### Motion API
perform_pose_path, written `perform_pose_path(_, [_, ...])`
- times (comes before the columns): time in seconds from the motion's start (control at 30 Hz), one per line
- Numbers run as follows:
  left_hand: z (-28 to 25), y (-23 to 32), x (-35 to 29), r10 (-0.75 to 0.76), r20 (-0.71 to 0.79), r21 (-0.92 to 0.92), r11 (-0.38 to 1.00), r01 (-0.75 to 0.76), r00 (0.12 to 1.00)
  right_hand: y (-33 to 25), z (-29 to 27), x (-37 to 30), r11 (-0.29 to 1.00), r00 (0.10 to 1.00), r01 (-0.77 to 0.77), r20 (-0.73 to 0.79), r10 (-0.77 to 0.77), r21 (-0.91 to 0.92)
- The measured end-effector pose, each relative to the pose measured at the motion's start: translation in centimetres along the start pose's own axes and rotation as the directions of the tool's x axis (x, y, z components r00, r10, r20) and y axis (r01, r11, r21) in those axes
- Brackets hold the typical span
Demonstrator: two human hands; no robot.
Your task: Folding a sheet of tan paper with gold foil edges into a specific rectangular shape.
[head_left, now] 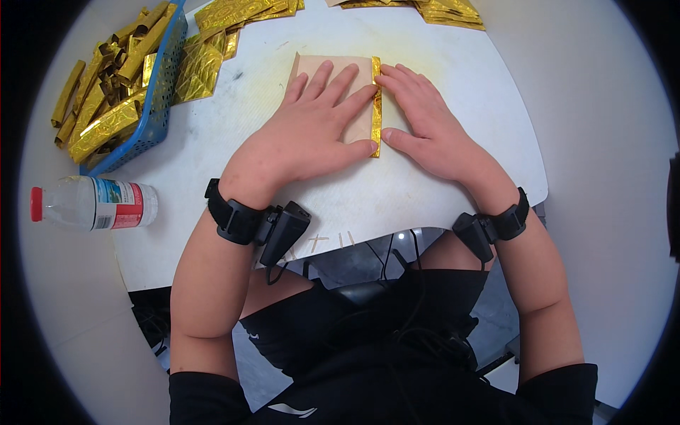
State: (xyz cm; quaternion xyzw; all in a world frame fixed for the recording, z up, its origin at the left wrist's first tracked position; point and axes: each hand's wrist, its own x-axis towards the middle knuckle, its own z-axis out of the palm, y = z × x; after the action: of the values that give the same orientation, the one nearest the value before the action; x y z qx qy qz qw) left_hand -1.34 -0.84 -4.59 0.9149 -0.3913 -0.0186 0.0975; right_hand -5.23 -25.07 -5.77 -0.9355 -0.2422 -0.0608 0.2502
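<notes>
A sheet of beige-backed paper lies on the white table, its right edge folded over into a narrow gold strip. My left hand rests flat on the sheet with fingers spread, its index fingertip and thumb touching the strip. Against the strip's right side lie the fingertips and thumb of my right hand, which is open with the thumb apart from the fingers. Part of the sheet is hidden under my left hand.
At far left a blue basket is heaped with rolled gold paper. Gold sheets lie beside it, with another stack at the table's far edge. A red-capped plastic bottle lies sideways at left. Thin sticks or marks show near the front edge.
</notes>
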Motion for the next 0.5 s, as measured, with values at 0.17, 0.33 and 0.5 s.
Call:
perform_pose_path(0.17, [0.04,-0.05,0.00,0.005,-0.004,-0.005,1.000,-0.005,1.000,0.00,0.10,-0.02,1.000,1.000,0.003,-0.002,-0.003,-0.009])
perform_pose_path(0.33, [0.02,0.01,-0.02,0.000,-0.004,-0.005,1.000,0.000,1.000,0.11,0.06,0.02,1.000,1.000,0.007,-0.003,-0.007,-0.007])
perform_pose_path(0.5, [-0.07,0.05,0.01,-0.011,0.009,-0.011,1.000,0.011,1.000,-0.05,0.06,-0.02,1.000,1.000,0.002,0.003,-0.002,-0.018])
